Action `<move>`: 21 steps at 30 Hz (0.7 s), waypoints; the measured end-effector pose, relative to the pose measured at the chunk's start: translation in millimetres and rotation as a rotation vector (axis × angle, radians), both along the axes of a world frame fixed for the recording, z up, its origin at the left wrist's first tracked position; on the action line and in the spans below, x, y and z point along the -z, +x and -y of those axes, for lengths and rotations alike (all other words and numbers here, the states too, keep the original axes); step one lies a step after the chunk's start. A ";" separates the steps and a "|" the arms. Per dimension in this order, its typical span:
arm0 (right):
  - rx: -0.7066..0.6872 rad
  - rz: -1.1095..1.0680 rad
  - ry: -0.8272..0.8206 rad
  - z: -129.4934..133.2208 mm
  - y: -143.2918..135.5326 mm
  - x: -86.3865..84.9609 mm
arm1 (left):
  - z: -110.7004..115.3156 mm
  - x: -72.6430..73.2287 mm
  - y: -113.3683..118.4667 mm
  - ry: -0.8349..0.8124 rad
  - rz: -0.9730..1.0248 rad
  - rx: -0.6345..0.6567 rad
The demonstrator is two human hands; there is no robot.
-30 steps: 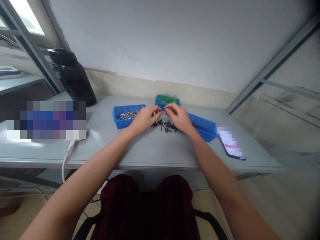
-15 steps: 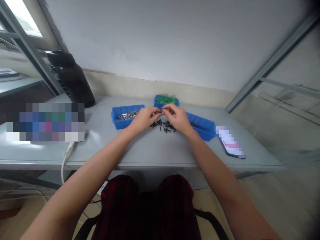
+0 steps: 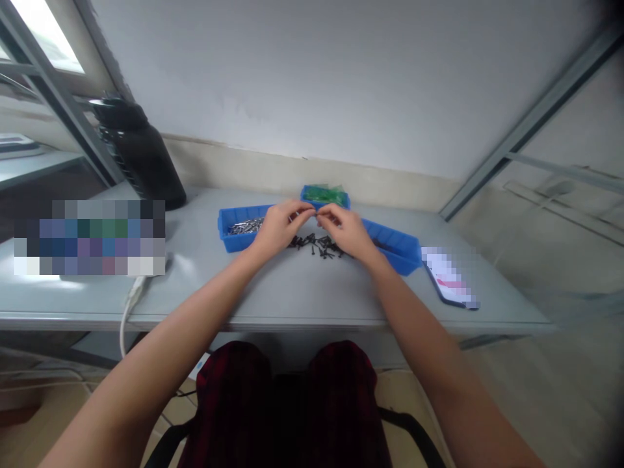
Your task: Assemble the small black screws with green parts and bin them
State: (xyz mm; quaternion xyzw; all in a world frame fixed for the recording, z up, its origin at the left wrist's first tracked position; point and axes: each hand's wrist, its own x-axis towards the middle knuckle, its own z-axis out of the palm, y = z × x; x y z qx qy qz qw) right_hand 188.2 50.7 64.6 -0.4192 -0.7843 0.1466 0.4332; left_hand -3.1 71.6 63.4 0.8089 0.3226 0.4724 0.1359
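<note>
My left hand (image 3: 283, 225) and my right hand (image 3: 340, 227) meet fingertip to fingertip above a loose pile of black screws (image 3: 319, 245). Both are closed in a pinch, and whatever sits between the fingers is too small to make out. Left of the pile, a blue bin (image 3: 236, 243) holds silvery metal pieces (image 3: 246, 225), partly covered by my left hand. Behind the hands stands a small blue bin (image 3: 306, 202) with green plastic bags (image 3: 325, 194). To the right, a long blue bin (image 3: 408, 253) has dark pieces inside, partly hidden by my right hand.
A phone (image 3: 451, 279) lies on the grey table (image 3: 302, 292) at the right. A black bottle (image 3: 141, 156) stands at the back left, near a blurred-out object (image 3: 90, 237) with a white cable (image 3: 127, 305). The wall (image 3: 312, 97) rises behind the table.
My left hand has shifted slightly up, and its fingers are a little straighter. My right hand stays nearly in place. The bins and screw pile look the same.
</note>
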 end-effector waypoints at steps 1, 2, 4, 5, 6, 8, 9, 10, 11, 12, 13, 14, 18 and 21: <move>-0.018 0.024 -0.017 -0.5 -0.5 1.6 | 0.3 -0.1 0.1 0.013 -0.016 0.003; -0.032 0.051 -0.030 -1.1 -1.0 3.2 | 0.3 0.0 0.3 0.027 -0.031 0.010; -0.042 0.097 -0.044 -1.9 -1.2 5.4 | 0.0 0.5 0.5 0.047 -0.057 0.027; -0.040 0.112 -0.047 -2.2 -1.1 5.9 | -0.2 0.9 0.6 0.050 -0.065 0.031; -0.035 0.119 -0.049 -2.3 -0.8 6.0 | -0.5 1.1 0.5 0.051 -0.071 0.029; -0.028 0.107 -0.052 -2.0 -0.1 5.3 | -0.7 1.2 0.2 0.047 -0.073 0.014; -0.023 0.095 -0.048 -1.7 0.1 4.5 | -0.7 1.1 0.0 0.042 -0.068 0.004; -0.018 0.080 -0.039 -1.4 0.3 3.6 | -0.7 0.9 -0.3 0.037 -0.060 -0.005; -0.011 0.065 -0.024 -0.9 0.4 2.7 | -0.7 0.7 -0.6 0.030 -0.052 -0.011; -0.002 0.050 -0.006 -0.5 0.4 1.8 | -0.7 0.5 -0.8 0.022 -0.046 -0.015; 0.007 0.035 0.014 -0.1 0.3 0.9 | -0.8 0.5 -1.0 0.016 -0.040 -0.018; 0.017 0.020 0.033 0.2 0.1 0.1 | -1.0 0.6 -1.1 0.012 -0.037 -0.021; 0.057 -0.034 0.065 1.0 -0.4 -2.1 | -3.5 2.6 -1.5 0.002 -0.057 -0.026; 0.074 -0.057 0.062 1.2 -0.6 -2.3 | -5.7 5.1 -1.6 -0.002 -0.097 -0.017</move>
